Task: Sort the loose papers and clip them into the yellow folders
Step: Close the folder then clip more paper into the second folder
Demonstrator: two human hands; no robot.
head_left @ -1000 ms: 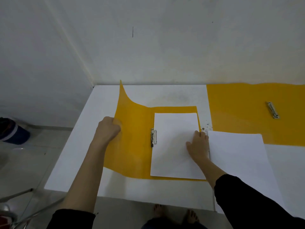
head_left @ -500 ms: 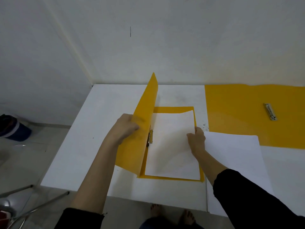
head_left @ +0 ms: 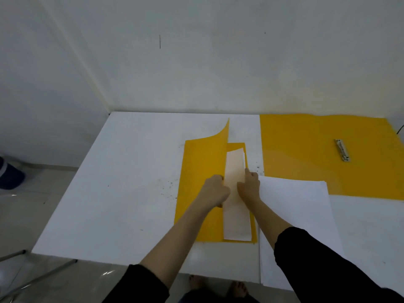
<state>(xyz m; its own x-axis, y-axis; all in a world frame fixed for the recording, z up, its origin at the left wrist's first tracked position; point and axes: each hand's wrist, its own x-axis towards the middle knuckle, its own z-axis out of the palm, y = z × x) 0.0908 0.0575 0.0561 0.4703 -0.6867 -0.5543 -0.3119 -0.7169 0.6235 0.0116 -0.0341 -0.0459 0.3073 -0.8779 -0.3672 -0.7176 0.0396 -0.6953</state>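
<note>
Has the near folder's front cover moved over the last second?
Yes. The front cover has swung rightward over the clipped paper, toward the open folder at right.

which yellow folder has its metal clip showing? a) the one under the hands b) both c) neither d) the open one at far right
d: the metal clip lies bare on the open folder at far right; the half-closed folder shows only yellow cover and paper.
</note>
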